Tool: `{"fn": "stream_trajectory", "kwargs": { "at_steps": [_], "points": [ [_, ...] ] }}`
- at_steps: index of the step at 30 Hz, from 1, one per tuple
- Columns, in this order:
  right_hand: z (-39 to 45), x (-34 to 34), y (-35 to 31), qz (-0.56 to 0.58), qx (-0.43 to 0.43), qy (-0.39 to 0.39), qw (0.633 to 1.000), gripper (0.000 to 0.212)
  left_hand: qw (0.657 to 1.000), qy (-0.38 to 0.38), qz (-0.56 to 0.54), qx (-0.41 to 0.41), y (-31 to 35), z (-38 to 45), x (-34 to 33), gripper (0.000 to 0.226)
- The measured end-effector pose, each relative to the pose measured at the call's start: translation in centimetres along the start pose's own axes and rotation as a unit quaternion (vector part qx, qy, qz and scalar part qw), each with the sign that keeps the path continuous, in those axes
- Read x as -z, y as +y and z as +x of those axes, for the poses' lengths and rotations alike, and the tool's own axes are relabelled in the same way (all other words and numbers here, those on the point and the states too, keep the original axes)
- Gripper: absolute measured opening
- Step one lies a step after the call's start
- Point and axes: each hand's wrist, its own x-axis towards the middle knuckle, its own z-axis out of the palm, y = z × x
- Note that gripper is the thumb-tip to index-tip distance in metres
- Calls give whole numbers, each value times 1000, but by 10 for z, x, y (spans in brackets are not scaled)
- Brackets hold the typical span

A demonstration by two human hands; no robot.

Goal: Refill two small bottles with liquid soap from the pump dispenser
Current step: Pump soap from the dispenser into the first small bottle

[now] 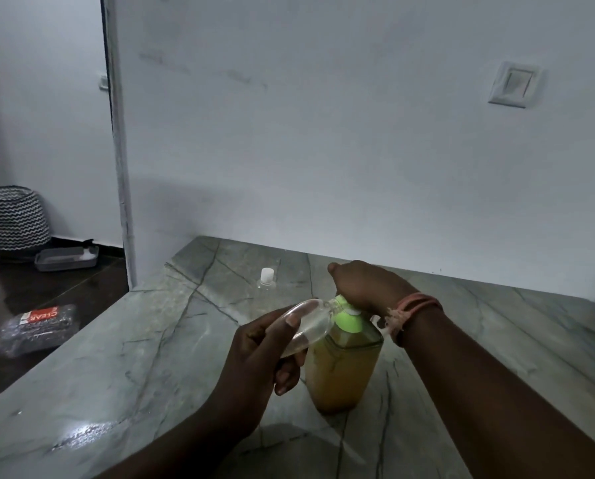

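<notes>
A pump dispenser [341,371] of orange-yellow soap with a green pump top stands on the marble counter [116,357]. My right hand [361,285] rests on top of the pump head, fingers closed over it. My left hand [254,361] holds a small clear bottle [308,323] tilted on its side, its mouth against the pump's nozzle. A second small clear bottle [266,280] with a white cap stands upright farther back on the counter, apart from both hands.
A white wall with a switch plate [513,84] rises behind the counter. Left of the counter's edge, on the dark floor, lie a wrapped package [40,326], a grey tray [66,258] and a zigzag-patterned basket [14,217].
</notes>
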Motion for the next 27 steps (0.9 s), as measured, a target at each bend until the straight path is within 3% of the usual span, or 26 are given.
{"fn": "stream_trajectory", "kwargs": {
  "at_steps": [4,7,9,13,21,27],
  "points": [
    [0,2,-1,85,-28,-30,996,37,1000,0,-6,0,0,-2,-1,45],
    [-5,13,-1,132,-23,-49,990,49,1000,-2,-6,2,1,-1,-2,46],
    [-4,14,1,102,-22,-38,994,51,1000,-8,-11,-1,0,-2,-2,46],
    [1,2,-1,45,-13,-5,999,33,1000,-3,-4,0,-2,-1,-1,38],
    [0,12,1,81,-7,-19,996,44,1000,-6,-6,0,-3,-1,-2,37],
    [0,-1,1,48,-2,-7,999,33,1000,-12,5,2,-5,-2,-1,37]
  ]
}}
